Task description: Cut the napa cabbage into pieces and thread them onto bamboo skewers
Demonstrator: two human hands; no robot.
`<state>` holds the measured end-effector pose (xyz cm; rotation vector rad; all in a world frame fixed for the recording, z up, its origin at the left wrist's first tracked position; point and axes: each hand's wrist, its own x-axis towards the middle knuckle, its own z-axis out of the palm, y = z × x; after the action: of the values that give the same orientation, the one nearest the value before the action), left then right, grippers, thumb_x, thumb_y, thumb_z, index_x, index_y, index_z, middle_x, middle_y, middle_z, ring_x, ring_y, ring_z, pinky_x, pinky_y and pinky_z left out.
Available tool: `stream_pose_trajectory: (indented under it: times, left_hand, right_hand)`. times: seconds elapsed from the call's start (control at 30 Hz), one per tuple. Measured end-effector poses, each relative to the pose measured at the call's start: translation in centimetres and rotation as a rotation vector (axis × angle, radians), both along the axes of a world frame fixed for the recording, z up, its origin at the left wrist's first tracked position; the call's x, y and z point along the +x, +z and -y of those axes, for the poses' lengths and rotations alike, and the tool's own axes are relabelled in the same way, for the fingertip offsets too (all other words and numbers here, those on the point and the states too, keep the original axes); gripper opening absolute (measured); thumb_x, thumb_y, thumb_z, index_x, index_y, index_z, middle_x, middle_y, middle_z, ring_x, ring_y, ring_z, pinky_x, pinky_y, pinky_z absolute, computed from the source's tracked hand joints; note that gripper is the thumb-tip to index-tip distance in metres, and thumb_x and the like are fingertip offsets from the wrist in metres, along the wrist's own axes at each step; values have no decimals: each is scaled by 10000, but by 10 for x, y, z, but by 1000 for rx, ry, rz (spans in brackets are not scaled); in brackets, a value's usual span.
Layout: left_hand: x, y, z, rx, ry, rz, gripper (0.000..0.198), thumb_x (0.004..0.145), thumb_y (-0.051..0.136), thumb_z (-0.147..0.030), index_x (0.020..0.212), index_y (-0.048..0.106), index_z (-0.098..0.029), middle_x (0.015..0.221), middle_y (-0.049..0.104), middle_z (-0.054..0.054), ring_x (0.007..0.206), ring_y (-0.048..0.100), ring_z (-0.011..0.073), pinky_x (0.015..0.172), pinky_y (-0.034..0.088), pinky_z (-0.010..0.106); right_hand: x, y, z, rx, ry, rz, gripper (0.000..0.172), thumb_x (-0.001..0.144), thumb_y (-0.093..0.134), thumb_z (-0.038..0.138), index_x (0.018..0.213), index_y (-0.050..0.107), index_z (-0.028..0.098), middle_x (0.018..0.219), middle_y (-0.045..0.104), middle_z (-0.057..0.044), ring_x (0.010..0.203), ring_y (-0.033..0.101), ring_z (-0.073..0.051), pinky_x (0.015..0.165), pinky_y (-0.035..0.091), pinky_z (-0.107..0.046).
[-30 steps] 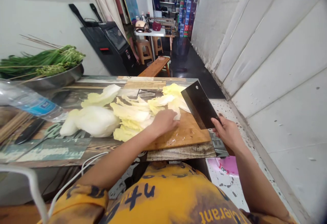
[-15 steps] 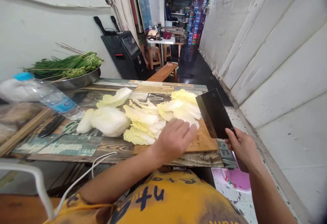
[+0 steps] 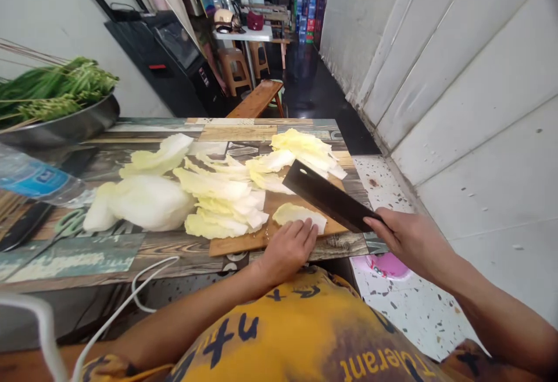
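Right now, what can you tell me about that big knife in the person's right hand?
The cleaver has a broad, rectangular blade, dark and matte, metal by the look of it. Its handle is hidden inside the right hand, which grips it. The blade lies tilted over the right end of the wooden cutting board, tip pointing away and leftward, just beyond the single cabbage leaf that the left hand touches. Whether its edge meets the board cannot be told.

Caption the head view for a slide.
Left hand steadies a napa cabbage leaf on the wooden cutting board; right hand holds a cleaver above.
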<state>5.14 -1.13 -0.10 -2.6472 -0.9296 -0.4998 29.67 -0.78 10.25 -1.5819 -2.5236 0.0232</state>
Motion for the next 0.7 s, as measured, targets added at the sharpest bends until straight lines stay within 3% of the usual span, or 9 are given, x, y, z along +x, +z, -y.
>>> stream_pose_trajectory:
  times: [0.13, 0.33, 0.53, 0.7]
  left_hand:
    - [-6, -3, -1, -18, -18, 44, 269, 910, 394, -138, 1042, 628, -120, 995, 683, 148, 948, 609, 242, 828, 501, 410]
    - [-7, -17, 0, 41, -42, 140, 325, 886, 365, -94, 1067, 635, -91, 1031, 681, 166, 961, 618, 252, 848, 508, 411]
    - [-2, -17, 3, 13, 1, 184, 322, 885, 377, -112, 1052, 649, -70, 1036, 679, 182, 954, 615, 269, 847, 506, 421]
    - [-3, -17, 2, 12, 34, 182, 338, 883, 360, -120, 1025, 667, -107, 1013, 683, 162, 945, 614, 262, 849, 512, 414]
  right_hand:
    - [0, 0, 3, -25, 35, 63, 501, 977, 180, 494, 723, 505, 211, 520, 540, -7, 435, 477, -140, 455, 258, -270]
    - [-4, 0, 0, 0, 192, 142, 507, 994, 158, 460, 731, 504, 199, 524, 539, -6, 441, 471, -133, 467, 205, -284]
    - [-6, -12, -16, -13, 265, 213, 468, 1003, 201, 430, 756, 513, 183, 555, 550, -12, 452, 461, -121, 467, 182, -284]
    - [-2, -6, -25, 15, 322, 217, 466, 1002, 209, 439, 744, 507, 190, 568, 552, -7, 464, 455, -120, 473, 184, -281]
